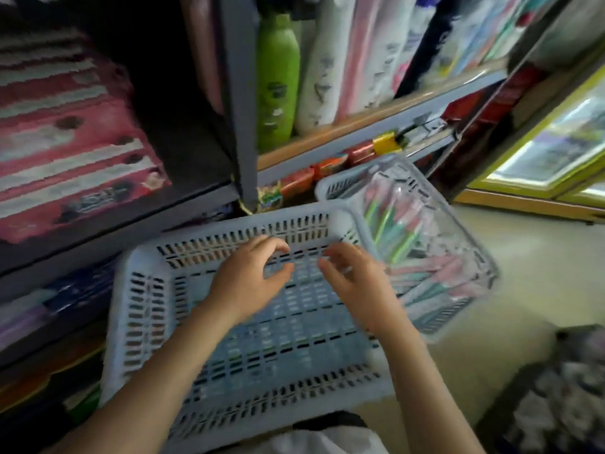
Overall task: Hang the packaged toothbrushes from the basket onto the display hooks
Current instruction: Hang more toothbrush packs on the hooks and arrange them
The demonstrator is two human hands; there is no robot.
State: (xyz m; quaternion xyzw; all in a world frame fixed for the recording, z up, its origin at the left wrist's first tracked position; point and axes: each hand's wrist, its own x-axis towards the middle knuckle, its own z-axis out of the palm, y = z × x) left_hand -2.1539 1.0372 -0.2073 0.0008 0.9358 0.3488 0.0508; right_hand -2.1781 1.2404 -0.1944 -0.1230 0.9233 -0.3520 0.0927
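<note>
Looking down from head height, the view takes in a pale floor (523,273) beside dark store shelving (242,93), with a large white slotted basket (137,306) as the central landmark. Behind the basket, a shelf carries upright bottles, among them a green bottle (278,80) and a white bottle (322,70); below that shelf runs a row of small red and orange packets (327,167). Left of the basket, pink and white striped packs (65,132) fill another shelf. Both bare hands hover over the far end of the basket's interior: the left hand (252,283) and the right hand (357,290) are loosely curled, fingers bent, gripping nothing visible. Just right of the basket, touching its corner, sits a second white basket (330,186) holding the packaged toothbrushes (412,253), a blurred heap of clear packs with green and pink handles, lying close beside the right hand.
</note>
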